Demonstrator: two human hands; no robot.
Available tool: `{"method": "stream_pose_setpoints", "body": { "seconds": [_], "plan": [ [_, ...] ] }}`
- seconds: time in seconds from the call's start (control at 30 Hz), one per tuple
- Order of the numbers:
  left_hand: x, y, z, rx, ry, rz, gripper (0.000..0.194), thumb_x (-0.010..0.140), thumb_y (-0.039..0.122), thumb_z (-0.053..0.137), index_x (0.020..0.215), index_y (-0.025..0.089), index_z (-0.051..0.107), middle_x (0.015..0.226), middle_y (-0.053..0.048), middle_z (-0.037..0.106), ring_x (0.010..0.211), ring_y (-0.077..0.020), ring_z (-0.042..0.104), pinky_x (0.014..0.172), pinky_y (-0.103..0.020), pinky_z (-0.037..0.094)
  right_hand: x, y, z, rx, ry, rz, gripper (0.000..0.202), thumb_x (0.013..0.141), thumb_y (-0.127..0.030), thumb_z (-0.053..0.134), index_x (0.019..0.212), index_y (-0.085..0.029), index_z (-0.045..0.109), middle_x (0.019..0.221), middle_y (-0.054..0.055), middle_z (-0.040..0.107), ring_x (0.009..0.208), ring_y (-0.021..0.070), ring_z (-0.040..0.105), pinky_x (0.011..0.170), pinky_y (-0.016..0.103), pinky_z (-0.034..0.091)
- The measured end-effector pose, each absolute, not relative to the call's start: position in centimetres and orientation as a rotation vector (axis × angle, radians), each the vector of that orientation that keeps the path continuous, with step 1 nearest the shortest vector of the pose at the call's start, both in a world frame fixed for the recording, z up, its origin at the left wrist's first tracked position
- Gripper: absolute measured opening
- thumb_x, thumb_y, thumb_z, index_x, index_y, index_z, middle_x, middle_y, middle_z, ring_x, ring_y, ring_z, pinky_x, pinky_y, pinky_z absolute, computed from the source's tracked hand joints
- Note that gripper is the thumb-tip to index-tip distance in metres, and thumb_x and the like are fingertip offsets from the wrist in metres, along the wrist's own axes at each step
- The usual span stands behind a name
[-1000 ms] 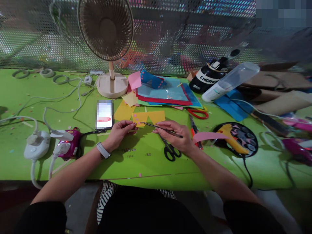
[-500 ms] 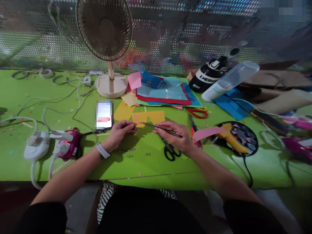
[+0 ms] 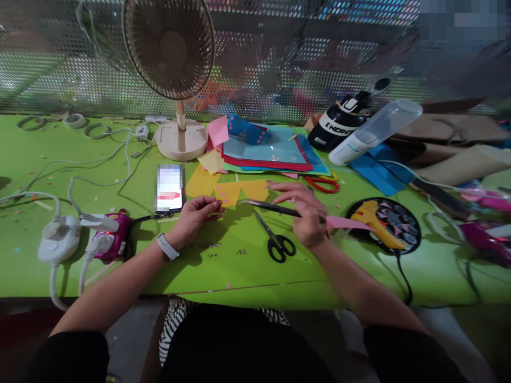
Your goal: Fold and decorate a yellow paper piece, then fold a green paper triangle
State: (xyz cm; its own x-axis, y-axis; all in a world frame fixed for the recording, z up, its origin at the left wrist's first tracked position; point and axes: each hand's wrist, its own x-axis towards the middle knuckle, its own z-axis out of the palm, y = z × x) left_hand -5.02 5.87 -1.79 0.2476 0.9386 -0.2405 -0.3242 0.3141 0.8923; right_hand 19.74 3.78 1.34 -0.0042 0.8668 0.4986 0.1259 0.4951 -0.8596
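Observation:
My left hand (image 3: 199, 214) pinches the left end of a yellow paper strip (image 3: 251, 190) that carries several small pink pieces. My right hand (image 3: 309, 215), a little blurred, holds dark tweezers (image 3: 275, 208) whose tip points left, just below the strip. Some of its fingers stretch out near the strip's right end. Black-handled scissors (image 3: 280, 247) lie on the green table between my hands. A pink strip (image 3: 346, 222) runs from beside my right hand to a yellow glue gun (image 3: 379, 226), which rests on a black round tray (image 3: 412, 223).
A phone (image 3: 169, 189), a fan (image 3: 181, 139) and stacked coloured sheets (image 3: 265, 151) stand or lie behind. Power plugs (image 3: 59, 239) and cables crowd the left. Red-handled scissors (image 3: 324, 184), a black bottle (image 3: 333, 127) and a clear bottle (image 3: 377, 133) are at the back right.
My right hand has moved right with the tweezers, its upper fingers now spread. The tweezers' tip has drawn away from the pink pieces. My left hand has stayed almost still.

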Motion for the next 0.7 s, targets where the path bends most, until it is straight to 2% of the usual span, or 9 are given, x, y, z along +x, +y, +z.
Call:
{"method": "stream_pose_setpoints", "body": {
  "seconds": [0.03,0.1,0.13,0.2,0.23,0.3,0.5,0.6,0.7],
  "plan": [
    [-5.0,5.8,-1.7,0.826,0.924,1.014,0.024,0.070,0.028,0.082,0.083,0.014,0.068,0.084,-0.002,0.072,0.079,-0.0129,0.068,0.075,-0.028,0.056,19.6,3.7,1.5,-0.887,-1.407,0.815,0.031,0.090,-0.043,0.047,0.080,-0.022,0.067,0.086,0.005,0.073,0.086,0.0242,0.070,0.085,0.046,0.055],
    [-5.0,5.7,-1.5,0.824,0.921,1.023,0.025,0.070,0.028,0.082,0.084,0.014,0.068,0.085,-0.003,0.072,0.079,-0.0132,0.068,0.076,-0.028,0.056,19.3,3.6,1.6,-0.908,-1.305,1.074,0.030,0.091,-0.045,0.048,0.084,-0.021,0.065,0.060,-0.001,0.064,0.057,0.0171,0.064,0.065,0.037,0.056],
    [-4.9,5.7,-1.5,0.821,0.918,1.030,0.025,0.070,0.028,0.082,0.085,0.014,0.068,0.086,-0.003,0.072,0.079,-0.0134,0.069,0.076,-0.028,0.056,19.1,3.5,1.5,-0.949,-1.284,1.236,0.028,0.091,-0.045,0.050,0.086,-0.021,0.064,0.051,-0.005,0.056,0.045,0.0127,0.055,0.052,0.030,0.051],
    [-4.9,5.5,-1.3,0.816,0.912,1.041,0.025,0.070,0.029,0.082,0.085,0.014,0.068,0.087,-0.003,0.073,0.080,-0.0137,0.069,0.076,-0.028,0.056,18.6,3.4,1.3,-1.041,-1.280,1.533,0.027,0.089,-0.045,0.057,0.086,-0.020,0.064,0.047,-0.008,0.046,0.035,0.0065,0.035,0.037,0.021,0.032],
    [-4.8,5.3,-1.1,0.814,0.910,1.045,0.025,0.070,0.029,0.082,0.085,0.014,0.068,0.088,-0.004,0.073,0.080,-0.0137,0.069,0.076,-0.028,0.056,18.3,3.5,1.3,-1.074,-1.275,1.638,0.027,0.087,-0.046,0.060,0.086,-0.019,0.063,0.048,-0.009,0.044,0.035,0.0050,0.030,0.035,0.020,0.026],
    [-4.7,5.1,-0.9,0.810,0.903,1.050,0.026,0.069,0.029,0.083,0.085,0.015,0.069,0.089,-0.003,0.073,0.080,-0.0139,0.069,0.076,-0.028,0.056,17.6,3.6,1.3,-1.115,-1.253,1.742,0.028,0.083,-0.046,0.066,0.088,-0.018,0.064,0.048,-0.010,0.040,0.037,0.0038,0.027,0.036,0.019,0.020],
    [-4.4,4.7,-0.5,0.811,0.876,1.086,0.027,0.067,0.031,0.084,0.083,0.016,0.068,0.090,-0.003,0.073,0.079,-0.0142,0.070,0.077,-0.030,0.056,15.1,4.4,1.7,-1.233,-1.196,1.701,0.043,0.065,-0.045,0.081,0.092,-0.016,0.063,0.053,-0.010,0.048,0.037,0.0017,0.023,0.035,0.021,0.015],
    [-4.4,4.5,-0.5,0.819,0.870,1.095,0.027,0.068,0.031,0.083,0.084,0.016,0.068,0.089,-0.002,0.073,0.080,-0.0142,0.070,0.076,-0.029,0.057,14.0,4.7,1.6,-1.208,-1.190,1.665,0.047,0.062,-0.046,0.082,0.093,-0.017,0.063,0.048,-0.012,0.040,0.036,0.0027,0.022,0.034,0.021,0.015],
    [-4.4,4.5,-0.5,0.828,0.852,1.101,0.026,0.068,0.032,0.083,0.083,0.016,0.069,0.088,-0.002,0.073,0.081,-0.0146,0.070,0.076,-0.029,0.057,13.2,4.8,1.4,-1.206,-1.134,1.623,0.048,0.061,-0.047,0.084,0.090,-0.018,0.061,0.047,-0.013,0.038,0.035,0.0029,0.022,0.034,0.021,0.016]
  ]
}}
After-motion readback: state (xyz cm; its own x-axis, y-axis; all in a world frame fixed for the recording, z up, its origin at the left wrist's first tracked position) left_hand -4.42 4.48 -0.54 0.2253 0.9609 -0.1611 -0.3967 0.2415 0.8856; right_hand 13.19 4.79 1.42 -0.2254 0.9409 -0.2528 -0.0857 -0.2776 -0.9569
